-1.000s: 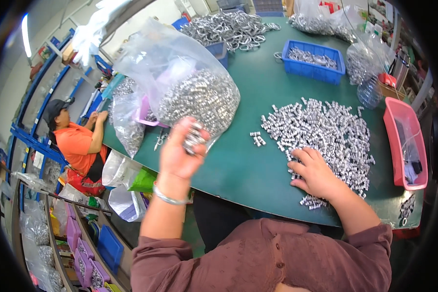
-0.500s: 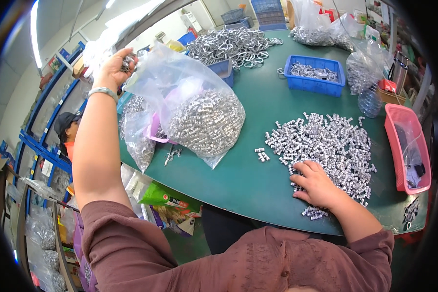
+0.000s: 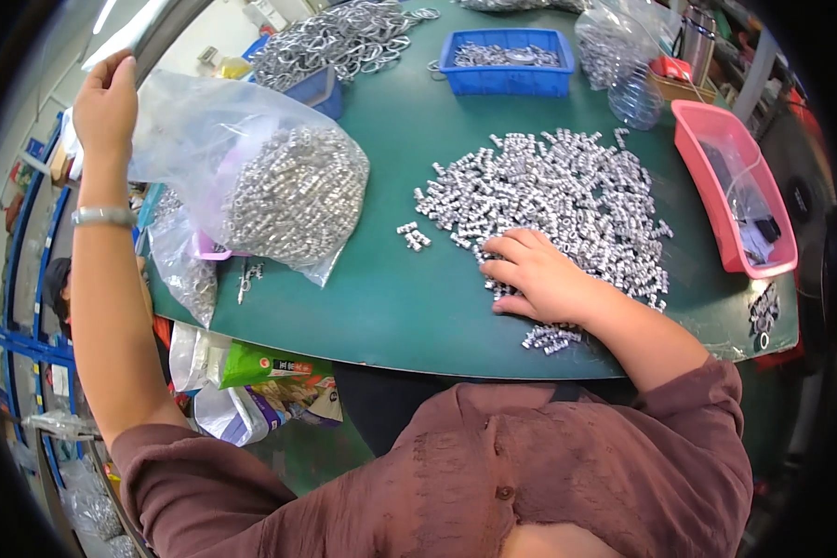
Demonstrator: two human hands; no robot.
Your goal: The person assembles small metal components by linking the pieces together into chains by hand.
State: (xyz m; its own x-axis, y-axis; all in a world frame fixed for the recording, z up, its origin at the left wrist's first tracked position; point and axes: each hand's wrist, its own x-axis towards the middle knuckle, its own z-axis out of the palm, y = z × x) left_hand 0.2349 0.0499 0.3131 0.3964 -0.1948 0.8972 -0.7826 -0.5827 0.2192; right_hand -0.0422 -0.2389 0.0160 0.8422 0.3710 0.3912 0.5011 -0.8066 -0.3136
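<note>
My left hand is raised at the far left, above the open end of a clear plastic bag full of small silvery metal pieces. Its fingers are curled closed, and whatever lies inside them is hidden. On the right, my right hand lies with its fingers stretched out at the near left edge of a wide loose pile of small ribbed metal pieces. A few such pieces lie apart, left of the pile. A smaller clear bag of metal parts leans beside the big one.
On the green table stand a blue bin of metal parts, a heap of metal rings and a pink basket. A clear plastic bottle lies at the back right. Behind my left arm, a person is near blue shelving.
My left hand has turned over, so the metal pieces seen in it before no longer show. The whole view has shifted, with the table moving left and up. My right hand stays on the pile.
</note>
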